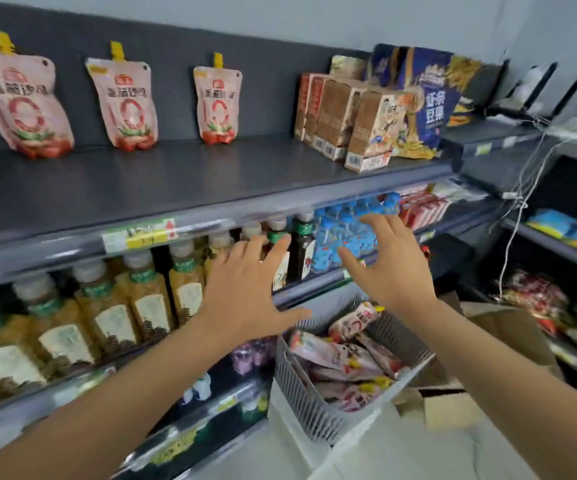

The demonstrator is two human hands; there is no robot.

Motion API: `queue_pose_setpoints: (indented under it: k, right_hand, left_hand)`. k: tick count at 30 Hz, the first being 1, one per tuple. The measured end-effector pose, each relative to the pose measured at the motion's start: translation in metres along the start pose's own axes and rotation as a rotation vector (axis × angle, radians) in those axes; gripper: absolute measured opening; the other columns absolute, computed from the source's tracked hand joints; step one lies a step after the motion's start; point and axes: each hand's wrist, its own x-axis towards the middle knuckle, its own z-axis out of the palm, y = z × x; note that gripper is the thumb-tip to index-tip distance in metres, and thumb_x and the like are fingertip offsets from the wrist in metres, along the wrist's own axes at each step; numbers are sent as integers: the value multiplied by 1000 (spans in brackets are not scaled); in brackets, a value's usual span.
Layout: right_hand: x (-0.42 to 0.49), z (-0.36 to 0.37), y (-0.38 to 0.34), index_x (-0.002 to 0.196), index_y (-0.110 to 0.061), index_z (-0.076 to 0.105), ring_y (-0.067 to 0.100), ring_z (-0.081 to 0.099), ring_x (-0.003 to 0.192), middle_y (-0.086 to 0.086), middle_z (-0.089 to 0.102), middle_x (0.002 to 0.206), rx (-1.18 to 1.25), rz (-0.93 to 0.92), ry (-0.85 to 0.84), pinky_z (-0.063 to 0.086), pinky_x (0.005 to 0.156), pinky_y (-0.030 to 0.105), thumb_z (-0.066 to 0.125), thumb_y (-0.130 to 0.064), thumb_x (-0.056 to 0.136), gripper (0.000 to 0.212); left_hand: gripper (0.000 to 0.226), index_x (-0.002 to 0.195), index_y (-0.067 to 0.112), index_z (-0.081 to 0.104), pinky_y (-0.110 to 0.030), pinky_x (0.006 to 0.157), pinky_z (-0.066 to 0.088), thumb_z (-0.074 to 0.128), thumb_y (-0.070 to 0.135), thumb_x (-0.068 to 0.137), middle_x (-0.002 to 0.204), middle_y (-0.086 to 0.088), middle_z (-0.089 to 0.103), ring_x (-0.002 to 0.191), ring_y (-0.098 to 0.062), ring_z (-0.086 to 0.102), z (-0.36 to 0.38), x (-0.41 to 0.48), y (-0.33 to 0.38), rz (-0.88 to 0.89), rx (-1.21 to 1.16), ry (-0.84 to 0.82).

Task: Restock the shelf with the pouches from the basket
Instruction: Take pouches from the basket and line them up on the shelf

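Both hands empty right now, out in front between the shelf above and the basket below. Left hand (pixel 245 289) spread wide, fingers splayed, palm away, holding nothing; it sits in front of the oil bottles (pixel 148 299) w/o clearly touching them. Right hand (pixel 387 261) same story: open, fingers fanned, nothing gripped, hovering in front of the blue-capped bottles (pixel 353 230).

Three tomato sauce pouches (pixel 127 105) stand upright up and left of the left hand, leaning on the back panel, spouts up, labels out, spaced well apart. Reads as facing for shoppers, w/ gaps left to fill on the top shelf (pixel 211 174). Brown cartons (pixel 346 123) above the right hand cap that row's end.

Grey basket (pixel 315 403) sits just below the right wrist, tilted, more pouches (pixel 335 355) heaped flat inside. Prob next reach is down into it, forearms extended, wrists roughly level.
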Motion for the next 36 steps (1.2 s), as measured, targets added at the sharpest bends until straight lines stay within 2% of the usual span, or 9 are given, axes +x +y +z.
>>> queue_pose_setpoints:
  k: [3, 7, 10, 19, 25, 27, 29, 32, 36]
  right_hand:
    - [-6, 9, 42, 136, -16, 46, 27, 46, 124, 5, 50, 133, 11, 91, -122, 46, 90, 37, 61, -42, 89, 55]
    - [-1, 33, 93, 135, -14, 47, 26, 49, 120, 7, 51, 132, 27, 191, -237, 45, 88, 34, 61, -39, 90, 53]
    - [3, 58, 124, 134, -13, 47, 26, 52, 117, 7, 51, 131, 23, 272, -296, 46, 82, 33, 61, -39, 90, 53]
    - [26, 116, 198, 128, -11, 51, 30, 56, 108, 10, 55, 119, -28, 488, -452, 46, 74, 34, 61, -42, 90, 50]
    - [28, 155, 246, 127, -15, 49, 30, 60, 96, 11, 58, 126, -5, 572, -693, 46, 74, 35, 62, -35, 87, 46]
    - [28, 177, 267, 148, -25, 30, 29, 64, 95, 4, 63, 120, 31, 580, -790, 44, 68, 31, 64, -39, 85, 73]
    - [28, 199, 286, 153, -22, 19, 28, 63, 102, 6, 66, 107, 51, 642, -876, 44, 74, 29, 64, -42, 88, 82]
    - [15, 229, 312, 131, -3, 52, 31, 59, 113, 14, 64, 120, 72, 744, -1049, 44, 85, 30, 64, -36, 89, 56]
    - [-7, 260, 324, 126, 2, 57, 35, 63, 105, 20, 64, 117, 127, 767, -1284, 54, 84, 36, 64, -24, 86, 48]
  left_hand:
    - [111, 152, 28, 9, -40, 99, 35, 38, 89, 64, 147, -5, 33, 130, -28, 37, 30, 10, 37, 7, -20, -143]
    - [108, 151, 26, 11, -39, 93, 38, 32, 85, 63, 138, -5, 40, 121, -27, 43, 72, 34, 64, 69, 22, -229]
    - [104, 151, 26, 12, -39, 96, 35, 43, 79, 68, 141, -5, 37, 124, -27, 41, 112, 48, 71, 112, 16, -336]
    - [86, 149, 25, 20, -43, 99, 38, 67, 36, 78, 138, -11, 39, 124, -30, 43, 254, 85, 82, 260, 17, -793]
    - [90, 150, 20, 18, -46, 112, 21, 69, 28, 76, 144, -9, 37, 128, -29, 38, 309, 76, 101, 268, 109, -877]
    - [78, 147, 19, 24, -45, 109, 23, 64, 27, 81, 144, -8, 36, 130, -30, 36, 316, 75, 111, 228, 138, -846]
    - [71, 144, 21, 29, -45, 107, 26, 62, 30, 82, 144, -5, 39, 130, -29, 37, 320, 78, 118, 164, 127, -865]
    - [60, 134, 28, 44, -42, 104, 34, 60, 36, 77, 140, 0, 48, 126, -23, 46, 321, 89, 120, 47, 5, -908]
    - [34, 125, 21, 54, -31, 86, 46, 48, 28, 92, 125, -2, 61, 105, -22, 60, 298, 99, 120, -423, -449, -889]
